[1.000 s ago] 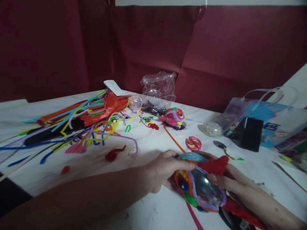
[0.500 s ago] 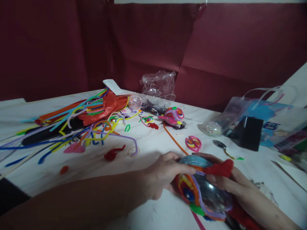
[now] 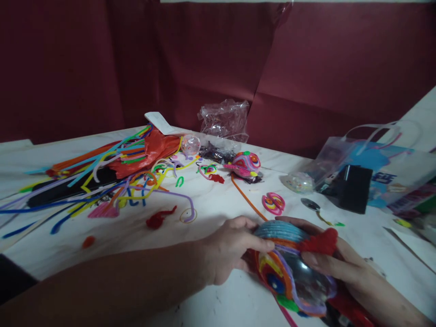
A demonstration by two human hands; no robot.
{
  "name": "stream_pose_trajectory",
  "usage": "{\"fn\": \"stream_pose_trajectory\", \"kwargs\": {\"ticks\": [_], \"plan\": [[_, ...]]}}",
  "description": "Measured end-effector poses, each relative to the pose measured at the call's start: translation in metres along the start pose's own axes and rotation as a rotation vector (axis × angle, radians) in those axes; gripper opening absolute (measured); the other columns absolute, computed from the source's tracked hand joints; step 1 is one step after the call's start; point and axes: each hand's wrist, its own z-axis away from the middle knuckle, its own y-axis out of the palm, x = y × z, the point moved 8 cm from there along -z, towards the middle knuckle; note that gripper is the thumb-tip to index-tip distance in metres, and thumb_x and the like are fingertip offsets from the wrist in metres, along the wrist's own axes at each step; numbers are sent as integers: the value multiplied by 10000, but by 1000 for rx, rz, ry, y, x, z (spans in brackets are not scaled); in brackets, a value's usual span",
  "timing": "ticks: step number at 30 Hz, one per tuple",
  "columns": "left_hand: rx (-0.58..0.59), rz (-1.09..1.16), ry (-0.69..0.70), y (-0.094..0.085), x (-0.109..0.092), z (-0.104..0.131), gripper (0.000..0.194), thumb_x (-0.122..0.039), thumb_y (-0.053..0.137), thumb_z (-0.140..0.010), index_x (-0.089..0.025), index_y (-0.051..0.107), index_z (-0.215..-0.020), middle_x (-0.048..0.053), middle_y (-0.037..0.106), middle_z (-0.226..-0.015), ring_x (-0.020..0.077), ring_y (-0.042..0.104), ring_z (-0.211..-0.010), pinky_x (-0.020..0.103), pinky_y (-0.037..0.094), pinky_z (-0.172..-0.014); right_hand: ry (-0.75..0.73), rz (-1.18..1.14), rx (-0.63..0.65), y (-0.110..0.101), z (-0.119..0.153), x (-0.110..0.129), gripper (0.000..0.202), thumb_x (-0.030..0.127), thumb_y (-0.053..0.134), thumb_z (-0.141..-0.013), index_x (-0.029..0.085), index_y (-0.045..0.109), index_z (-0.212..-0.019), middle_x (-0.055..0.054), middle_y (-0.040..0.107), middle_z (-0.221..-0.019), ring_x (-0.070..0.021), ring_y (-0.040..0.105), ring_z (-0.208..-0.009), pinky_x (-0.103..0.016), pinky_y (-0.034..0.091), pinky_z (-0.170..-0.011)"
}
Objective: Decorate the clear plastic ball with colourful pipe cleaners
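Observation:
A clear ball partly covered with coloured fuzzy strips sits low at the right of the view. It has light blue rows on top, a blue, yellow and orange eye shape on its left side and a red fuzzy piece at the upper right. My left hand grips its left side, the thumb lying over the orange band. Around the right side is my right hand, its thumb on the clear surface below the red piece. The fingertips behind the ball are hidden.
Many coloured fuzzy stems spread over the left of the white table. Farther back are a pink decorated ball and a crumpled clear bag. A pink coil, a black box and a blue-printed bag lie to the right.
The decorated ball has shifted slightly right in the view, and the red piece with it. Both hands still hold it, the right one a little farther right.

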Motion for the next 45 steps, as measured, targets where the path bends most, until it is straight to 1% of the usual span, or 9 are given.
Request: {"fn": "stream_pose_trajectory", "kwargs": {"ticks": [4, 12, 20, 26, 29, 33, 37, 41, 45], "plan": [[13, 25, 8, 3, -3, 4, 429, -147, 691, -557, -171, 519, -949, 19, 607, -802, 171, 595, -676, 374, 463, -697, -27, 30, 22, -6, 1, 3, 582, 360, 815, -713, 220, 512, -1190, -110, 637, -1084, -364, 622, -889, -392, 573, -712], [-9, 69, 4, 5, -2, 5, 505, -137, 705, -559, -156, 498, -1020, 56, 627, -884, 195, 612, -740, 386, 465, -729, -21, 14, -11, -11, 4, 8, 833, 350, 826, -689, 214, 350, -1359, -127, 566, -1207, -408, 534, -1039, -452, 548, -775], [157, -11, -15, 18, -1, 8, 614, -189, 750, -488, -178, 520, -1057, 44, 613, -916, 205, 594, -779, 387, 446, -705, 4, -20, -4, -17, 9, 8, 818, 356, 859, -618, 241, 438, -1310, -92, 563, -1219, -409, 487, -1097, -448, 528, -796], [238, -112, -6, 24, 4, 8, 682, -287, 751, -501, -235, 512, -1138, 49, 604, -1036, 239, 588, -904, 399, 437, -758, -31, -90, 117, -18, 4, 9, 782, 297, 862, -621, 257, 484, -1304, -64, 487, -1307, -423, 384, -1184, -495, 445, -911], [280, -96, -5, 28, 5, 10, 646, -330, 729, -499, -211, 532, -1102, 59, 613, -986, 205, 589, -788, 400, 441, -730, -43, -103, 155, -17, 4, 8, 791, 305, 851, -658, 252, 448, -1336, -97, 495, -1294, -427, 400, -1170, -505, 434, -909], [320, -71, 23, 31, 4, 13, 611, -354, 714, -501, -211, 538, -1068, 27, 600, -859, 149, 541, -674, 365, 433, -690, -81, -67, 146, -16, 4, 11, 800, 473, 809, -721, 262, 394, -1372, -106, 400, -1372, -417, 337, -1219, -506, 417, -934], [402, -27, 51, 33, 5, 12, 366, -368, 620, -667, -205, 575, -991, 9, 577, -795, 134, 521, -686, 370, 414, -758, -39, -150, 229, -9, 4, 12, 848, 671, 729, -693, 301, 385, -1375, -97, 354, -1404, -428, 285, -1241, -544, 384, -942], [432, 23, 30, 33, 8, 8, 337, -386, 615, -671, -174, 592, -933, 14, 557, -773, 134, 502, -678, 374, 413, -782, -17, -148, 273, -10, 7, 12, 866, 634, 737, -706, 299, 348, -1402, -93, 363, -1400, -408, 291, -1245, -523, 340, -974], [420, 42, 17, 33, 11, 6, 397, -356, 676, -620, -185, 584, -966, 12, 548, -763, 133, 504, -658, 380, 416, -761, -17, -91, 194, -15, 10, 16, 604, 411, 801, -751, 309, 523, -1278, -38, 444, -1350, -344, 345, -1237, -433, 382, -970]]}}
